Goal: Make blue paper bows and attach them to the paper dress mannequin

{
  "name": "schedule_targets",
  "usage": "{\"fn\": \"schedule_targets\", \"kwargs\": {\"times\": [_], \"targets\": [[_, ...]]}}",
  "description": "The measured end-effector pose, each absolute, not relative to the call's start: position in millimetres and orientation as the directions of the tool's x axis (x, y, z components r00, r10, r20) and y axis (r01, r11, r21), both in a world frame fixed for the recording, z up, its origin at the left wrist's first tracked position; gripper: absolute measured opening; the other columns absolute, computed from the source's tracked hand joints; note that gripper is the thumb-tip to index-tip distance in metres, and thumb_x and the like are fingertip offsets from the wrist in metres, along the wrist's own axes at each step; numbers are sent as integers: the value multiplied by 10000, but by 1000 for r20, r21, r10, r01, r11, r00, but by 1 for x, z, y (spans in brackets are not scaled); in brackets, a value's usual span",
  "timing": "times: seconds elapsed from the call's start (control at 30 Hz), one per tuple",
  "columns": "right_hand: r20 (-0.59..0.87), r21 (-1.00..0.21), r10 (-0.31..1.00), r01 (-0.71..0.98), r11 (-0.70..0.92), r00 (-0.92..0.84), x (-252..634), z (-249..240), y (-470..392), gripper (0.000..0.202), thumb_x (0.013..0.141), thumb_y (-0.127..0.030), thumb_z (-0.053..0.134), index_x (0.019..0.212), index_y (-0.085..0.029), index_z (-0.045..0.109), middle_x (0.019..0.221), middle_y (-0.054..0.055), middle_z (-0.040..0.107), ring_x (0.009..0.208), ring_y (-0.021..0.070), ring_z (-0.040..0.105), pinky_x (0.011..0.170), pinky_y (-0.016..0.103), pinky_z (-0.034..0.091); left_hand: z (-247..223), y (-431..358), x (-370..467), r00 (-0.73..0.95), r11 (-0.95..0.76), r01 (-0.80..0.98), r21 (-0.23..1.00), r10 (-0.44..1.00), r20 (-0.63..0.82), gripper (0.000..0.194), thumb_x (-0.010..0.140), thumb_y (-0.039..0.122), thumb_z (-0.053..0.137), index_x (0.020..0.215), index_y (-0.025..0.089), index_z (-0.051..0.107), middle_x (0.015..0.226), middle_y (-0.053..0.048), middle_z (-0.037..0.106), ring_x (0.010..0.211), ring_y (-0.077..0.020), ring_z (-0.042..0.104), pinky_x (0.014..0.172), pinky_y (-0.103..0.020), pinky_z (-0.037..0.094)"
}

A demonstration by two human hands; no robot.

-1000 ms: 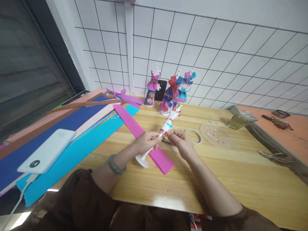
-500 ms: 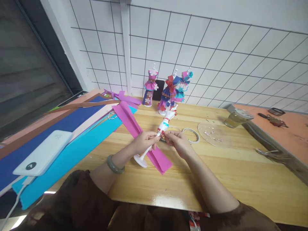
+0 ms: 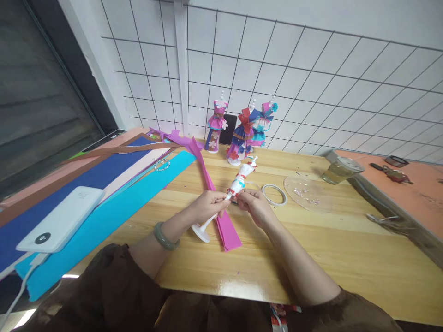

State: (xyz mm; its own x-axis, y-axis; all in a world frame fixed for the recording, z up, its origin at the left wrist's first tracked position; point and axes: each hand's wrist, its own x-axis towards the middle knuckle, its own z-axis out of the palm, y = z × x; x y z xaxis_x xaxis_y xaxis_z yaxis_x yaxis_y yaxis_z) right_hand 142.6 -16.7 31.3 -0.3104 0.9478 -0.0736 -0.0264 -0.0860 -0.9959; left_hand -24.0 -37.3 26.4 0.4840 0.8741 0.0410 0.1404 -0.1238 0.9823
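Observation:
A small white mannequin stand (image 3: 242, 173) tilts between my hands, dressed in white with red and light-blue trim. Its round base (image 3: 200, 234) points toward me, to the lower left. My left hand (image 3: 209, 205) is closed around the stand just below the skirt. With thumb and fingers together, my right hand (image 3: 254, 205) pinches at the lower right edge of the skirt; exactly what lies between those fingertips is too small to tell. A long magenta paper strip (image 3: 231, 234) runs behind the mannequin and my left fingers, its near end on the wooden table (image 3: 277, 263).
Dressed mannequins (image 3: 218, 122) and a dark phone (image 3: 228, 129) stand by the wall. Coloured paper sheets (image 3: 138, 193), a bead bracelet (image 3: 162, 165) and a white power bank (image 3: 62, 219) lie left. Rightward are a tape roll (image 3: 274, 195), a clear tray (image 3: 306, 193) and a drink cup (image 3: 342, 169).
The mannequin has turned and shifted slightly down in my hands. The magenta strip's far part has swung and twisted so it looks narrower, and its near end has moved a little left.

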Motion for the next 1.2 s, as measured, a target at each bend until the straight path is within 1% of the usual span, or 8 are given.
{"fn": "schedule_targets", "kwargs": {"times": [0.23, 0.4, 0.47, 0.6, 0.77, 0.93, 1.07, 1.2], "targets": [[-28, -999, 974, -28, -35, -224, 140, 23, -13, 175, 649, -264, 519, 526, -145, 556, 402, -58, 337, 388, 55, 217, 415, 233, 122, 19, -32, -19, 479, 12, 34, 999, 877, -27, 310, 759, 414, 470, 816, 121, 554, 495, 14, 520, 375, -57, 399, 384, -177, 275], [-30, -995, 976, -82, -48, -214, 140, 21, -13, 207, 655, -270, 535, 486, -153, 507, 403, -62, 321, 393, 52, 202, 413, 231, 116, 14, -30, -19, 490, 81, -20, 997, 870, -61, 360, 750, 436, 476, 879, 110, 556, 522, -6, 545, 377, -65, 416, 364, -177, 267], [-43, -992, 970, -107, -71, -238, 140, 22, -14, 206, 667, -274, 535, 503, -151, 514, 408, -64, 322, 389, 50, 198, 413, 230, 106, 12, -29, -20, 493, 79, -39, 996, 869, -50, 372, 755, 437, 470, 929, 116, 547, 527, -3, 545, 385, -67, 423, 368, -176, 274], [-96, -985, 955, -112, -132, -282, 141, 24, -13, 197, 683, -316, 531, 597, -143, 571, 468, -39, 420, 395, 53, 258, 406, 225, 126, 10, -29, -21, 485, 70, -43, 997, 874, -41, 375, 764, 440, 459, 925, 113, 546, 528, 1, 534, 384, -62, 414, 369, -174, 273], [-123, -984, 946, -89, -156, -299, 141, 26, -14, 221, 668, -342, 559, 567, -145, 556, 424, -60, 362, 369, 44, 215, 398, 226, 111, 13, -30, -19, 480, 35, -23, 999, 877, -19, 358, 772, 410, 461, 958, 116, 544, 519, 6, 527, 396, -62, 417, 383, -170, 268], [-175, -977, 935, -59, -203, -307, 142, 32, -16, 169, 641, -289, 553, 559, -141, 559, 447, -45, 406, 374, 41, 231, 396, 225, 109, 17, -34, -17, 452, -49, 49, 998, 892, 21, 340, 767, 394, 471, 946, 119, 559, 507, 14, 513, 411, -62, 414, 401, -170, 280], [-153, -986, 945, -20, -166, -289, 142, 35, -17, 170, 622, -255, 546, 492, -149, 524, 393, -65, 334, 369, 39, 187, 400, 227, 95, 15, -36, -16, 431, -65, 115, 991, 902, 9, 330, 763, 410, 464, 887, 121, 562, 519, 12, 517, 390, -59, 401, 384, -172, 285], [-86, -996, 971, -15, -92, -224, 140, 31, -16, 210, 628, -244, 530, 441, -157, 490, 362, -65, 312, 363, 44, 188, 397, 232, 99, 12, -34, -15, 451, 10, 27, 1000, 892, -21, 335, 761, 426, 464, 883, 124, 542, 510, 12, 527, 373, -60, 411, 371, -170, 293]]}}
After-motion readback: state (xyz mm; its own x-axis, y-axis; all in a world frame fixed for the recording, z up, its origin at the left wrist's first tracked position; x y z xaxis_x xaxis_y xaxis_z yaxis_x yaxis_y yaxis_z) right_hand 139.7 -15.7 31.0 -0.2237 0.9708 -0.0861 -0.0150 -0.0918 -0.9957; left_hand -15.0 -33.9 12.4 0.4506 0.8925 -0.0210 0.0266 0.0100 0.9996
